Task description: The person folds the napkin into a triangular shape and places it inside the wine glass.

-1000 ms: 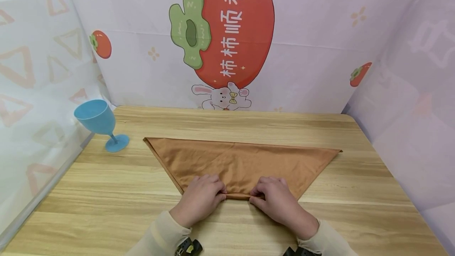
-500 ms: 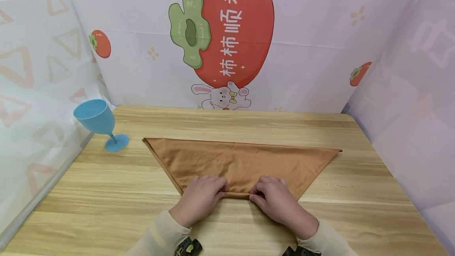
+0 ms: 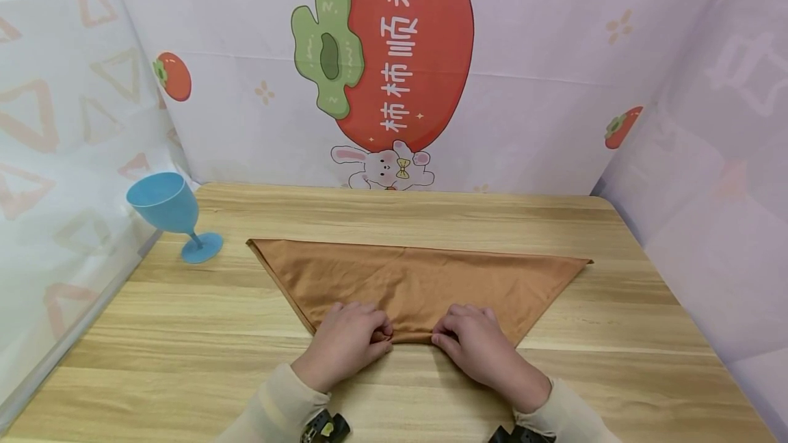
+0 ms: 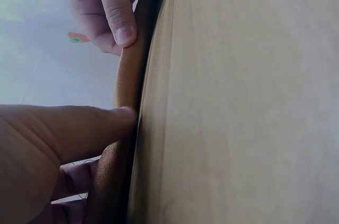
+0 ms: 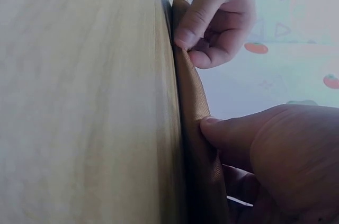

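Note:
A brown satiny cloth lies on the table in a wide trapezoid, its long side away from me and its short near edge rolled into a narrow band. My left hand pinches this rolled edge left of the middle, thumb in front and fingers curled over the top. A short span to the right, my right hand grips the same edge between thumb and forefinger. In the left wrist view the left thumb lies against the roll. The right wrist view shows the right thumb on it too.
A blue plastic goblet stands upright at the table's left side, beyond the cloth's left corner. White printed sheets hang at the back and along both sides of the wooden table.
Both hands stay nearly in place at the near edge. The left thumb and fingers have shifted slightly on the roll, and the band between the hands looks a little different in shape.

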The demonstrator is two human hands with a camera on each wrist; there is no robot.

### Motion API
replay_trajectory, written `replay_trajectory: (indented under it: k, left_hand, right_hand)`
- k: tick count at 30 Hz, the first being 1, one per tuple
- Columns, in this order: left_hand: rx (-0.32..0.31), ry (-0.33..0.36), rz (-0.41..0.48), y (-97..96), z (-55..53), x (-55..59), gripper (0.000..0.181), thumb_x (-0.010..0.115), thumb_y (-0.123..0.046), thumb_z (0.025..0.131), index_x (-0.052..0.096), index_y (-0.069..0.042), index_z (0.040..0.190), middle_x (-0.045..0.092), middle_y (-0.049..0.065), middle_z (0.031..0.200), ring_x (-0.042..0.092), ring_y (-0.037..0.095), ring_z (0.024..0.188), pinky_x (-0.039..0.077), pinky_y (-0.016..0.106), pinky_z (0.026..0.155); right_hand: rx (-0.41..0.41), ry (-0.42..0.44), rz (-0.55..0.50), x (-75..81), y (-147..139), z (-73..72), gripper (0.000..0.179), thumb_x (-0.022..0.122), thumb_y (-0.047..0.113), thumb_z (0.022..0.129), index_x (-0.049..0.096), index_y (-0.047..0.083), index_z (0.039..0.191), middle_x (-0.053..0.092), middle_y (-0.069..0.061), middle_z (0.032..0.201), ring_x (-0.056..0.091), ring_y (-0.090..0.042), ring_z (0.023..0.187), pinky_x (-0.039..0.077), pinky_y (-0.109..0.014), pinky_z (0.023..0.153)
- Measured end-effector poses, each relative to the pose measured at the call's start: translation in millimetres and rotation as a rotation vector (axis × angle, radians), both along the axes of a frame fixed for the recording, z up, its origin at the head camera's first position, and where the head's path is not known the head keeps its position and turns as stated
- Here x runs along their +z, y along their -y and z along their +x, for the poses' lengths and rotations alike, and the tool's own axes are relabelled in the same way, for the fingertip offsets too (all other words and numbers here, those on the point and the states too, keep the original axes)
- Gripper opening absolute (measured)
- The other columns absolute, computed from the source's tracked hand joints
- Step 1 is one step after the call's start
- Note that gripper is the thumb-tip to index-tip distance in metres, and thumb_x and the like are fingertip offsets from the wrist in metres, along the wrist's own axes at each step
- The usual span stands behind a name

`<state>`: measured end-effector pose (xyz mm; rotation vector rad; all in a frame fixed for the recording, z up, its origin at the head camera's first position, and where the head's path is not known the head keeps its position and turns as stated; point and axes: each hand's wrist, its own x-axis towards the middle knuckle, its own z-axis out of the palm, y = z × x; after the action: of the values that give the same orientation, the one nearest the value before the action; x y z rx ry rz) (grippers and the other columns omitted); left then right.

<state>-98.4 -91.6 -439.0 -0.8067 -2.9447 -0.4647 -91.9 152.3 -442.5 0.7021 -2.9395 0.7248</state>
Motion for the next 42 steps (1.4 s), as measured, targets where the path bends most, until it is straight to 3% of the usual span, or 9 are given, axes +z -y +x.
replay_trajectory:
  k: [17,24,32,42]
  left_hand:
    - [0.013,-0.010,0.040,-1.8,-1.1,-2.5,0.013,0.079,-0.030,0.084,0.067,-0.028,0.078,0.054,-0.017,0.080,0.052,0.008,0.080,0.038,0.035,0.075]
    - [-0.025,-0.071,-0.006,-2.8,0.4,-0.2,0.013,0.078,-0.027,0.084,0.067,-0.027,0.076,0.054,-0.016,0.080,0.054,0.009,0.079,0.038,0.035,0.076]
    - [-0.052,-0.089,-0.017,-1.8,0.8,2.6,0.013,0.078,-0.027,0.084,0.067,-0.025,0.078,0.056,-0.016,0.078,0.055,0.009,0.076,0.038,0.034,0.074]
    - [-0.069,-0.058,0.026,1.7,0.7,5.7,0.013,0.080,-0.026,0.086,0.069,-0.028,0.081,0.062,-0.017,0.079,0.058,0.008,0.078,0.038,0.032,0.071]
  right_hand:
    - [-0.014,0.011,-0.006,0.7,-0.4,-0.5,0.007,0.077,0.025,0.089,0.073,0.026,0.083,0.051,0.023,0.076,0.050,-0.006,0.077,0.030,-0.034,0.076]
    - [-0.014,0.018,-0.014,1.0,-0.3,0.1,0.008,0.077,0.025,0.090,0.073,0.027,0.083,0.051,0.023,0.076,0.051,-0.006,0.078,0.029,-0.034,0.076]
    - [-0.009,0.025,-0.030,1.2,-0.6,-0.3,0.008,0.076,0.024,0.090,0.073,0.027,0.083,0.051,0.023,0.076,0.050,-0.006,0.077,0.029,-0.035,0.076]
    - [0.001,0.046,-0.062,0.9,-0.5,-2.2,0.015,0.077,0.022,0.089,0.067,0.031,0.083,0.052,0.025,0.075,0.050,-0.004,0.076,0.028,-0.036,0.075]
